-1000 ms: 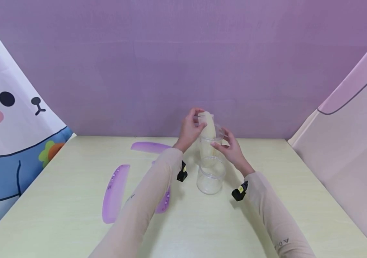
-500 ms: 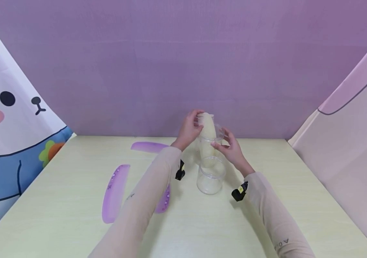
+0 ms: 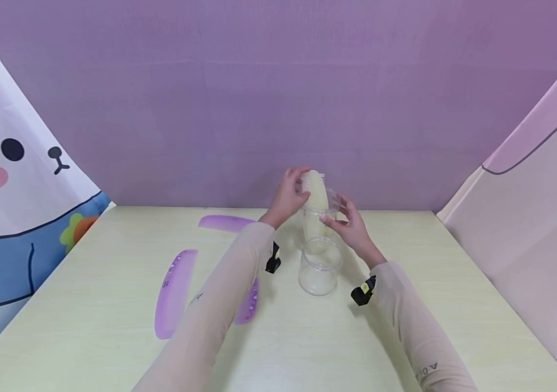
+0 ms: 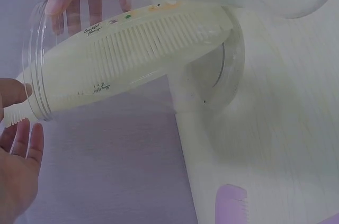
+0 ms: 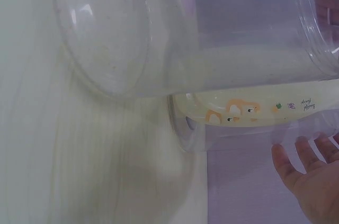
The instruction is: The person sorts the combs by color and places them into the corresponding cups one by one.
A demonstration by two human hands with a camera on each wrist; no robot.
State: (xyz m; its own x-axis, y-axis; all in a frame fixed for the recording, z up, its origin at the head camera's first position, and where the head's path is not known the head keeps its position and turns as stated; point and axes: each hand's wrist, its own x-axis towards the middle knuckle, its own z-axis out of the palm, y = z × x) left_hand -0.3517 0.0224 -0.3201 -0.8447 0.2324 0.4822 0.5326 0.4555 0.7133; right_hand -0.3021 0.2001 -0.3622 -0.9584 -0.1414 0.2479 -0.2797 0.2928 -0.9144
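Note:
My left hand (image 3: 288, 196) pinches a cream comb (image 3: 314, 190) by its upper end, at the mouth of the farther clear plastic jar (image 3: 333, 204). Its lower part stands inside that jar, leaning a little, and teeth stick out on both sides at the top. Printed writing and small orange animals mark the comb (image 4: 143, 44), seen through the jar wall (image 4: 239, 49). Around the jar's upper part, my right hand (image 3: 354, 228) holds on, thumb on the near side and fingers behind. A second clear jar (image 3: 318, 277) stands upright just in front.
Purple combs lie to the left: one at the back (image 3: 224, 222), one lengthwise (image 3: 174, 296), and one (image 3: 248, 305) partly under my left sleeve. A purple backdrop (image 3: 278, 109) rises behind the pale table (image 3: 317, 348), with printed cloth at both sides.
The cream comb has turned slightly in the jar, so its row of teeth now faces the head camera. My left hand has shifted slightly down and left. The right hand keeps its hold.

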